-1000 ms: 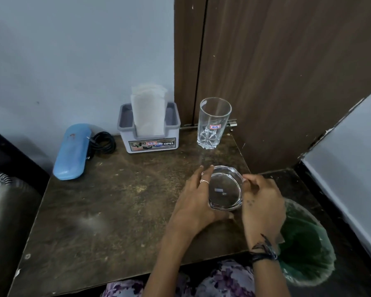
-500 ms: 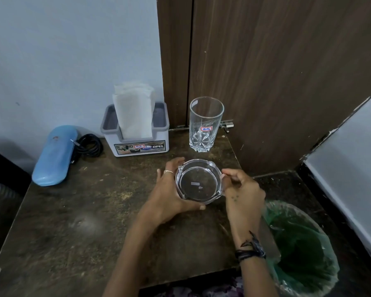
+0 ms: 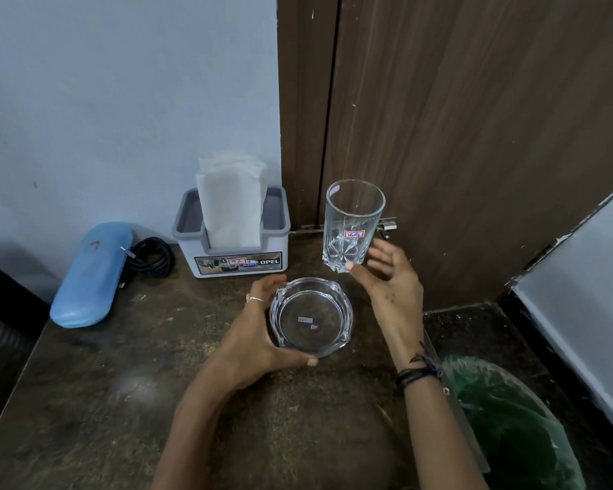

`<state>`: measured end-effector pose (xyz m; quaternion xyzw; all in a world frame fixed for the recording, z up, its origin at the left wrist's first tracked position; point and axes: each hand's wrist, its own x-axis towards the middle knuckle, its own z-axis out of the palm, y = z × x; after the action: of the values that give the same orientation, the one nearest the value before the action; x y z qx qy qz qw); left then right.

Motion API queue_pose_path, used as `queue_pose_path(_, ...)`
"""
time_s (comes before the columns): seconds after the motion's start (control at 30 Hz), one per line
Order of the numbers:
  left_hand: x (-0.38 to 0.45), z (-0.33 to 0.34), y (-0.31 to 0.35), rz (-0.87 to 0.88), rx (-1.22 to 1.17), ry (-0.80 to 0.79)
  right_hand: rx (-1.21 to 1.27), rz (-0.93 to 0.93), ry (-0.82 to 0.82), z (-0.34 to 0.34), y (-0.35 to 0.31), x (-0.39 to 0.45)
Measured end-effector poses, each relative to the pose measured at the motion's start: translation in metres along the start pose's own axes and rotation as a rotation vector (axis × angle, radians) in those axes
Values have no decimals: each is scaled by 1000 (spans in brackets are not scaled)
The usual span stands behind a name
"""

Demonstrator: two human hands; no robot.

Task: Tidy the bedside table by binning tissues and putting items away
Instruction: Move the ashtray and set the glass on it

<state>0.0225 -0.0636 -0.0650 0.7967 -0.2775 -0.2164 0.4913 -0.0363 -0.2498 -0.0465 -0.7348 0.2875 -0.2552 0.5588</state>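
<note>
I see the left hand curled round the round clear glass ashtray, which sits near the bench's far right corner. The right hand is spread wide — thumb at the base of the tall clear drinking glass in that corner. The grey tissue box stands at the far edge.

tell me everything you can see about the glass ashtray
The glass ashtray is clear, thick and round, with notched rests cut into its rim and a small sticker on its flat base. It looks empty and sits upright on the dark table, in front of the tall tumbler. The left hand grips its left and near edge; the right hand is off it.
</note>
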Motion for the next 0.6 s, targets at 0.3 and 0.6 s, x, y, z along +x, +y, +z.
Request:
queue_pose_path(0.3, 3, -1, -6, 19, -17, -37, -43, -92, -144, 17, -2, 42)
queue_pose_path(0.6, 5, 0, -11, 41, -71, -50, -186, -238, 16, 16, -31, 24)
